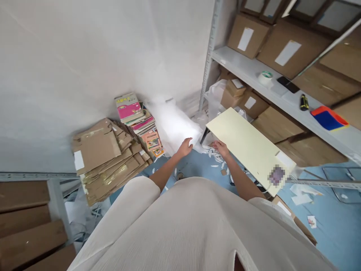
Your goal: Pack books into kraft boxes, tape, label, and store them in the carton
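Observation:
My left hand is in front of a large white translucent sheet or bag, overlapping its lower right part. Its fingers are curved, with a small gap between thumb and forefinger; no grip on the white material shows. My right hand reaches beside the near left edge of a pale yellow table, fingers loosely stretched and apart. Nothing shows in it. White paper scraps lie on the floor just below and between the hands.
Flattened cardboard boxes are piled at left, beside stacked books. A metal shelf at right bears cartons, a tape roll, a black phone and a marker. More cartons stand at lower left.

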Action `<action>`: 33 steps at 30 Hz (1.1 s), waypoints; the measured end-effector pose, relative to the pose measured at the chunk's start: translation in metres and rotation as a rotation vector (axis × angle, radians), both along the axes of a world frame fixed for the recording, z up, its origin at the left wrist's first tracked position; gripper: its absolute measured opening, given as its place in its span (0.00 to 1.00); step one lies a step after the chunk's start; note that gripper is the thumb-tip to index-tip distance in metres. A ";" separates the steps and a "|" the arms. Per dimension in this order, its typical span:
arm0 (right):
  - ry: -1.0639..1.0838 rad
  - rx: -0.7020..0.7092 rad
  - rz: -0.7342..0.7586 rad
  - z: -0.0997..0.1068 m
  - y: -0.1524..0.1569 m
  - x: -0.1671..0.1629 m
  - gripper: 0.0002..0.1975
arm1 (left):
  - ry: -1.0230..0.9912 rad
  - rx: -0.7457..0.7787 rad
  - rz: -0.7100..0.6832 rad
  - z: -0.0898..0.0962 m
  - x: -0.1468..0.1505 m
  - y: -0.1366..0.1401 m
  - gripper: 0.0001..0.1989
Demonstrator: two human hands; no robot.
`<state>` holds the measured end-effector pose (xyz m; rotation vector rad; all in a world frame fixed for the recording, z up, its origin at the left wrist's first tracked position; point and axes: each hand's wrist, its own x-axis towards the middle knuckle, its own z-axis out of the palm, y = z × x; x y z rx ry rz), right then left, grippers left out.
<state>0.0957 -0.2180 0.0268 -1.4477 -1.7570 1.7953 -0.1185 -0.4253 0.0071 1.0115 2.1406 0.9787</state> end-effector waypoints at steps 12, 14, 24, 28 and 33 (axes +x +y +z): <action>-0.005 -0.031 0.451 -0.007 -0.107 -0.190 0.15 | -0.004 -0.022 0.307 -0.021 -0.105 -0.157 0.27; -0.002 -0.028 0.534 -0.008 -0.123 -0.214 0.14 | -0.007 -0.025 0.388 -0.024 -0.110 -0.177 0.26; 0.022 0.071 0.874 -0.040 -0.201 -0.300 0.11 | -0.071 -0.091 0.661 -0.038 -0.117 -0.216 0.25; -0.044 0.123 0.919 -0.054 -0.209 -0.308 0.10 | -0.129 -0.087 0.685 -0.042 -0.120 -0.215 0.25; -0.051 0.129 0.917 -0.062 -0.207 -0.308 0.08 | -0.178 -0.101 0.725 -0.046 -0.123 -0.213 0.21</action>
